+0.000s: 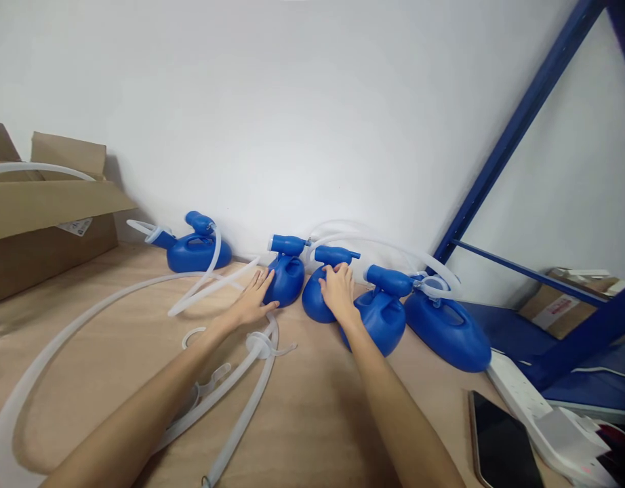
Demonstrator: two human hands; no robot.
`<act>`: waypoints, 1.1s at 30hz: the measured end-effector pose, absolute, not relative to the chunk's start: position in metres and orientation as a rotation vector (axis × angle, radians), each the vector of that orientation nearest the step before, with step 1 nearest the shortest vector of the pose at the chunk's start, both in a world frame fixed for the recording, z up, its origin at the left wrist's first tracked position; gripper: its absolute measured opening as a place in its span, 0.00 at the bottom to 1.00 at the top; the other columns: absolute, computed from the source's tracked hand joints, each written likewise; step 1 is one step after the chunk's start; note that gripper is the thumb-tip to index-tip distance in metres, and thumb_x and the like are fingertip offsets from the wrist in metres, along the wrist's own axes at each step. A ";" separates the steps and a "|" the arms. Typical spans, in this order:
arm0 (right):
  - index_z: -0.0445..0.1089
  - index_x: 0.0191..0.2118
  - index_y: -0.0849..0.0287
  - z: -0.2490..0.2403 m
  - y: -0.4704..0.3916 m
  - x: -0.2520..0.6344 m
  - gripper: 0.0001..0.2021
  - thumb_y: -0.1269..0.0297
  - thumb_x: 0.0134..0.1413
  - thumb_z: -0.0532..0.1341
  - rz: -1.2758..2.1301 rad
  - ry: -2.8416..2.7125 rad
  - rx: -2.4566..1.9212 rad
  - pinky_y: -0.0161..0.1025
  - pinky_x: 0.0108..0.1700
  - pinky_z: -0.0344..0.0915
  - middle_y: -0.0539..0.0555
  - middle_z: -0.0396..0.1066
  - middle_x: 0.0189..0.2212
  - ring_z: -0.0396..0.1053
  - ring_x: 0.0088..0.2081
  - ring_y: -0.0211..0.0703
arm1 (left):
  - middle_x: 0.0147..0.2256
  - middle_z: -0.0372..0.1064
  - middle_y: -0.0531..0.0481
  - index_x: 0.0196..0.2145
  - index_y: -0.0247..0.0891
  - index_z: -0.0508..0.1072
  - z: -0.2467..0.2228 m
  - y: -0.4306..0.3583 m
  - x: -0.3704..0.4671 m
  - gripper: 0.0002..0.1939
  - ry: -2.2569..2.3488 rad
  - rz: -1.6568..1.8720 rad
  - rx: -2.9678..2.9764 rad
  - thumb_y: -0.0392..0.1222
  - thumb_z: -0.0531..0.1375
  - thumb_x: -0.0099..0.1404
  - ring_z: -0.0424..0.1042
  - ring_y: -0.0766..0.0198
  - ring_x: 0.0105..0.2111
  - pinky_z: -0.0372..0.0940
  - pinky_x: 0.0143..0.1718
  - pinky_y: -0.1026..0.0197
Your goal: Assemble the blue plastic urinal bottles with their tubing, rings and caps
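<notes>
Several blue plastic bottles with spouts stand along the white wall. My left hand (252,298) lies with spread fingers against the left side of one blue bottle (288,279). Just to the right, my right hand (339,291) has its curled fingers on the handle area of another blue bottle (315,298); the grip is partly hidden. Close beside my right forearm stands a blue bottle (386,322), and a further one (447,332) is at the right. Farther left sits a blue bottle (193,256) with a clear tube attached.
Clear tubes (241,423) and a translucent cap (259,346) lie on the wooden table (312,413). At the left is an open cardboard box (48,244). A phone (503,440), a power strip (520,393) and a blue metal frame (516,129) are at the right.
</notes>
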State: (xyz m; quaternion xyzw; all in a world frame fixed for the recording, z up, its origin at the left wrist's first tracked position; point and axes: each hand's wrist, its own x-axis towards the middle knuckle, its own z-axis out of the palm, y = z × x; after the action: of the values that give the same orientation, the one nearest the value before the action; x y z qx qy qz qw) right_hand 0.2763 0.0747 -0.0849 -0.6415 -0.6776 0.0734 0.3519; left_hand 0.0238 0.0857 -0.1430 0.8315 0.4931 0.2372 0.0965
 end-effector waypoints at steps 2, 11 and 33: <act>0.73 0.54 0.57 -0.087 0.070 0.260 0.15 0.61 0.65 0.59 0.173 -1.845 -1.611 0.62 0.65 0.51 0.68 0.64 0.59 0.55 0.65 0.67 | 0.74 0.36 0.32 0.74 0.34 0.47 -0.140 0.082 0.025 0.47 1.446 0.667 2.492 0.54 0.59 0.66 0.35 0.40 0.74 0.46 0.70 0.37; 0.49 0.74 0.62 -0.103 0.111 0.215 0.34 0.48 0.71 0.52 0.338 -1.953 -1.525 0.51 0.68 0.55 0.66 0.60 0.68 0.57 0.69 0.58 | 0.71 0.53 0.37 0.65 0.41 0.67 -0.123 0.058 0.031 0.35 1.299 0.738 2.462 0.48 0.63 0.61 0.48 0.43 0.72 0.41 0.71 0.36; 0.60 0.65 0.54 -0.063 0.029 0.225 0.37 0.44 0.55 0.70 0.295 -2.295 -1.431 0.49 0.50 0.67 0.60 0.79 0.46 0.76 0.52 0.60 | 0.33 0.79 0.44 0.35 0.34 0.78 -0.119 0.084 0.036 0.21 1.150 1.469 1.581 0.55 0.70 0.51 0.75 0.53 0.36 0.69 0.41 0.52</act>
State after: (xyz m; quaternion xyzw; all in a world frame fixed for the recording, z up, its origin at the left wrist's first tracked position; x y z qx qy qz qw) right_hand 0.2247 0.0289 -0.0635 -0.5144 -0.8249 0.1060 0.2090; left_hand 0.0356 0.0841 -0.1188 0.6078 0.4419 0.5648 0.3411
